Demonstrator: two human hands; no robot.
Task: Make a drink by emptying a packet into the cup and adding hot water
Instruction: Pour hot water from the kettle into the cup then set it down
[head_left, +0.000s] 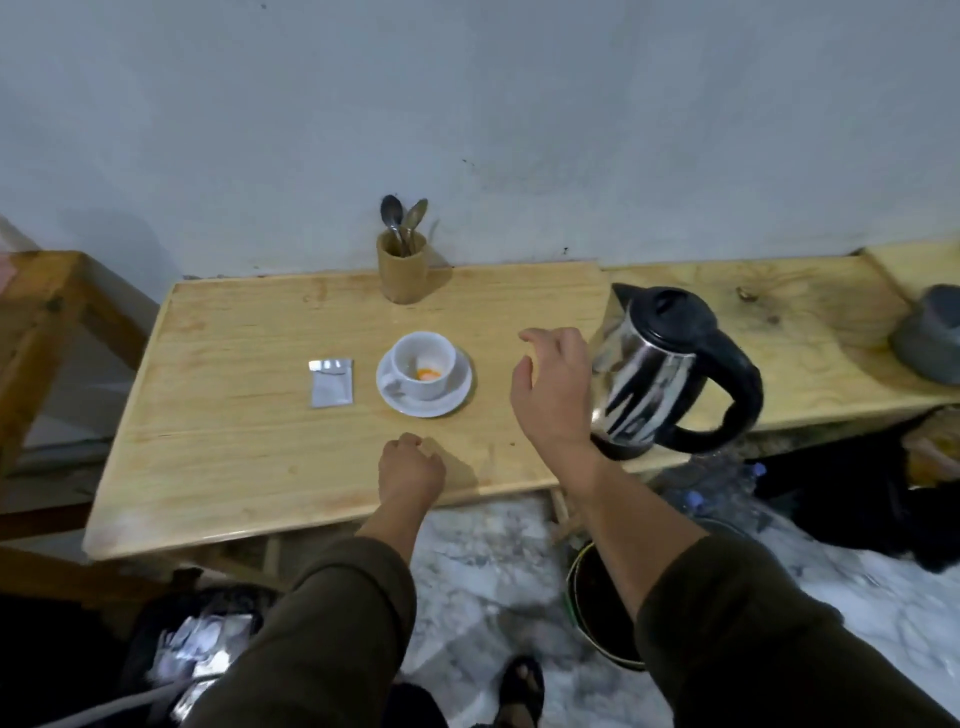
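Resting near the front edge of the wooden desk (234, 467), the left hand (410, 470) is curled into a loose fist and grasps nothing. The right hand (553, 389) hovers above the desk with its fingers spread and released, just beside the steel kettle (654, 369); from this angle I cannot tell whether the knuckles touch the kettle's body. Both forearms come out of dark olive sleeves (343, 623) pushed up toward the elbows.

The white cup (423, 364) stands upright on a white saucer (457, 400) in the middle of the desk, between the two hands and farther back. A small heap of orange powder (428, 373) lies at the bottom of the cup. To the left of the saucer, apart from it, the silver packet (331, 382) lies flat with its top edge torn open. The kettle stands on its dark base at the right end of the desk, black lid shut, spout pointing left and back, black handle on the right side.

At the back edge, against the pale wall, a wooden holder (401, 270) keeps two metal spoons (402, 218) standing bowl-up. A grey object (930, 332) sits at the far right, cut off by the frame. Below the desk, a dark round bin (602, 608) stands on a marbled floor.
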